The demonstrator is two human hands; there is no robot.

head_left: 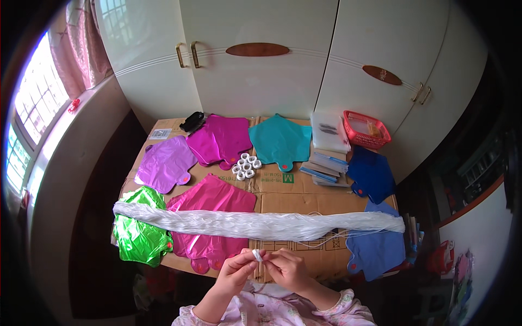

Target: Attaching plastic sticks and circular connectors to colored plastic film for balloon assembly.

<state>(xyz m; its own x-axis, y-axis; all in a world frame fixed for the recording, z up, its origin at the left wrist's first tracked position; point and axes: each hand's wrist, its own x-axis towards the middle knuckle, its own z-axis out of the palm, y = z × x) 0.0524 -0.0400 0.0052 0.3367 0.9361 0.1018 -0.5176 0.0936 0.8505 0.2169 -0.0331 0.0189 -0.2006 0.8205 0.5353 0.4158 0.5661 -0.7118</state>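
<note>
A long skein of glossy white thread (261,224) starts over a lime-green, star-like foil shape (140,245) at the frame's left and runs across a hot-pink foil shape (217,194) beside it. At lower centre, a person's left hand (237,270) pinches a small wound coil of white thread (257,255) between thumb and forefinger, just below the skein. The right hand (288,269) meets it from the right, thumb and forefinger drawn together at the coil; from here I cannot tell whether they grip it. Above, small white thread rings (247,167) cluster on brown cardboard (293,198), while at right the skein ends over a periwinkle-blue foil shape (378,252)
</note>
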